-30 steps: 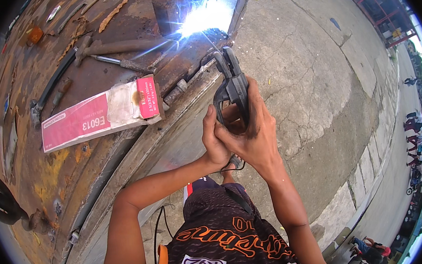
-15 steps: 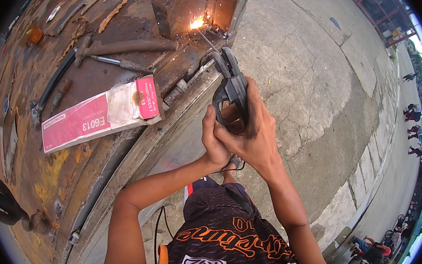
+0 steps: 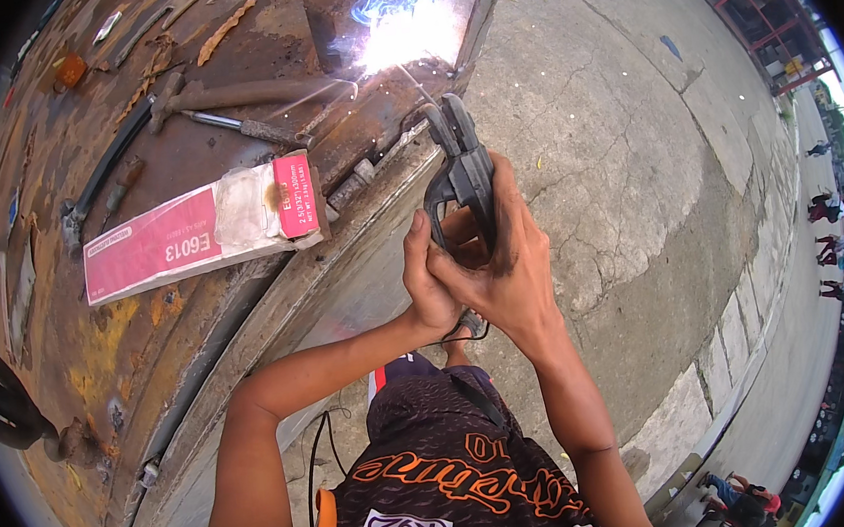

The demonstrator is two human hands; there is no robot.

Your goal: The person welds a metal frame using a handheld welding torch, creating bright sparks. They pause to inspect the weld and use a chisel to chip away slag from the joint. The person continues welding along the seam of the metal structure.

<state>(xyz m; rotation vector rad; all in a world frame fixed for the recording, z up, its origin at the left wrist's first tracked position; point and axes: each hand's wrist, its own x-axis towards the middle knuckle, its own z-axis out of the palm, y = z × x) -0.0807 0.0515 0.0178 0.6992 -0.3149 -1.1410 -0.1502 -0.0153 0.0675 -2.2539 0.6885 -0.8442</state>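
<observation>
My right hand point(image 3: 515, 265) is closed round a black welding electrode holder point(image 3: 464, 164). Pressed against it from the left, my left hand point(image 3: 431, 281) also grips the holder's handle, its thumb raised. A thin welding rod point(image 3: 417, 85) runs from the holder's jaws up to the foot of an upright rusty metal piece point(image 3: 329, 31). At the rod's tip burns a bright white arc point(image 3: 409, 36) with bluish smoke, which hides the joint. The metal piece stands on the rusty steel tabletop point(image 3: 138, 339), near its right edge.
A pink and white electrode box point(image 3: 169, 243) lies near the table edge. Beyond it are a hammer point(image 3: 247, 95), a second tool with a metal shaft point(image 3: 239, 126) and a dark curved bar point(image 3: 108, 170). A black cable point(image 3: 312, 469) hangs below. Several people stand far right on the pavement.
The small orange glow at the rod's tip has grown into a large white arc with bluish smoke. My hands and the holder have barely moved.
</observation>
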